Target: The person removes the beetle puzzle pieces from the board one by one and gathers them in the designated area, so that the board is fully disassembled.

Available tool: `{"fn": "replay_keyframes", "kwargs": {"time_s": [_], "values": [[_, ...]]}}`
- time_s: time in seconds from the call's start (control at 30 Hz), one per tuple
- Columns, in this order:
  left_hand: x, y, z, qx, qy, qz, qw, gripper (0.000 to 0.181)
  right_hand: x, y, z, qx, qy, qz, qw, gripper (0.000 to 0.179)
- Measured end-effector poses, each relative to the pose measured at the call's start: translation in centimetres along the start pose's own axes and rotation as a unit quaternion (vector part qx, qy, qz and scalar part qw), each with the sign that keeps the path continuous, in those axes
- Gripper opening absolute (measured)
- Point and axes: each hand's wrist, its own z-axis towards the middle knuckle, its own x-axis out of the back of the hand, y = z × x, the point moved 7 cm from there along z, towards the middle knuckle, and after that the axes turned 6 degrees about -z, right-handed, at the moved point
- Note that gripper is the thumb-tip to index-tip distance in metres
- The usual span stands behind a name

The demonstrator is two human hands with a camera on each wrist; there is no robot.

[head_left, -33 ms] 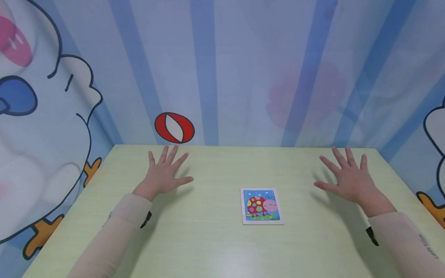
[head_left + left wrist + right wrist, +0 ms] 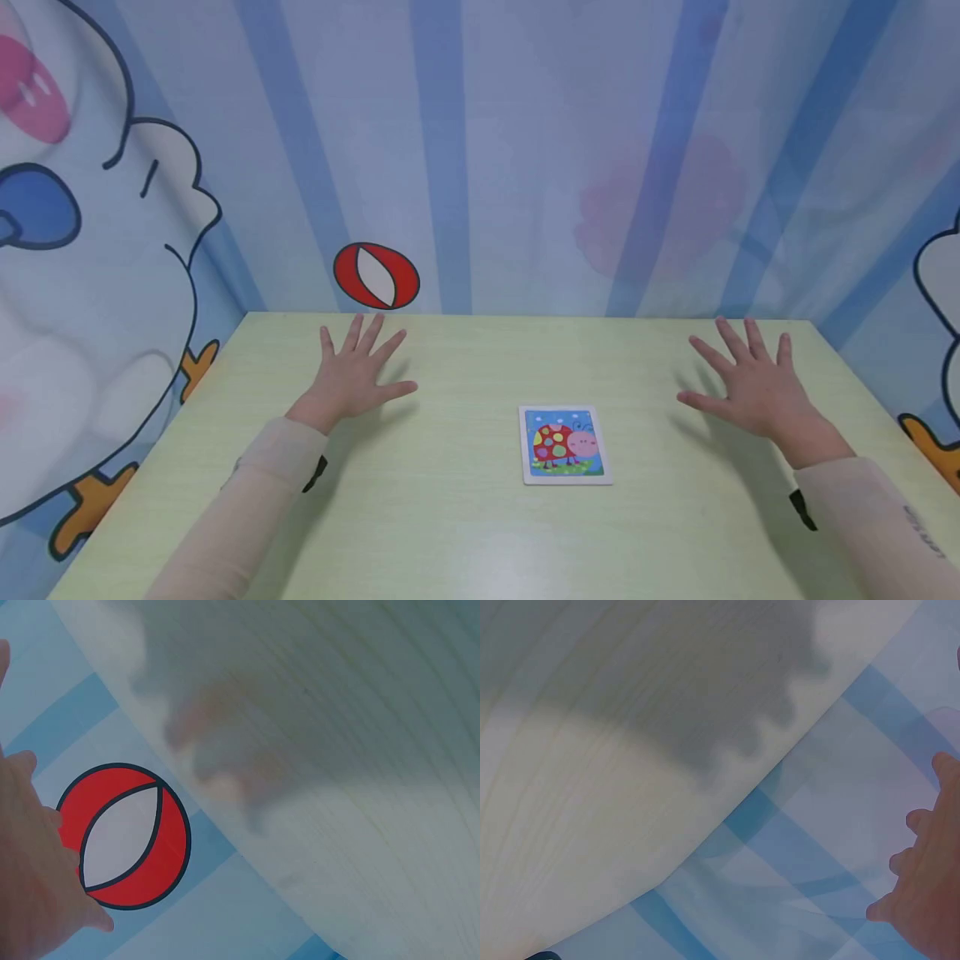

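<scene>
A square picture card (image 2: 567, 446) with a spotted ladybug on a blue ground lies flat on the pale wood-grain table (image 2: 480, 533), between the two hands. My left hand (image 2: 351, 379) is held above the table to the card's left, its fingers straight and spread, holding nothing. On the other side, my right hand (image 2: 757, 392) hovers with fingers splayed, also holding nothing. Each hand casts a shadow on the tabletop. In the left wrist view the left hand (image 2: 37, 870) shows at the left edge; the right wrist view has the right hand (image 2: 930, 877) at its right edge.
A blue striped curtain (image 2: 525, 167) stands behind the table's far edge, with a printed red-and-white ball (image 2: 377, 276) on it. Printed cartoon figures flank the table, a large white one (image 2: 112, 292) at left and part of another at right.
</scene>
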Motion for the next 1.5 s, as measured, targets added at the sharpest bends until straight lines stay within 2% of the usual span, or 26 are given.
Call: {"fn": "replay_keyframes", "kwargs": {"time_s": [0.43,0.67,0.87,1.1,1.33,1.5], "values": [[0.2,0.2,-0.3,0.001,0.008,-0.008,0.9999,0.086,0.9,-0.8,-0.2,0.014,0.016,0.004,0.9998,0.089],[0.4,1.7,-0.5,-0.003,0.027,-0.055,0.9981,0.086,2.3,-2.1,0.6,0.018,0.014,0.077,0.9968,0.088],[0.5,3.8,-0.6,0.001,0.033,-0.091,0.9953,0.085,4.1,-4.3,1.4,0.050,0.028,0.137,0.9890,0.086],[-0.7,7.5,-0.7,-0.026,0.003,-0.136,0.9904,0.086,5.4,-7.5,2.3,0.083,0.044,0.167,0.9814,0.080],[-2.2,10.7,-0.5,-0.036,-0.029,-0.159,0.9862,0.088,5.2,-10.1,3.2,0.089,0.044,0.207,0.9732,0.080],[-3.5,12.5,-0.4,-0.046,-0.053,-0.168,0.9834,0.088,4.6,-12.1,3.7,0.095,0.035,0.213,0.9718,0.079]]}}
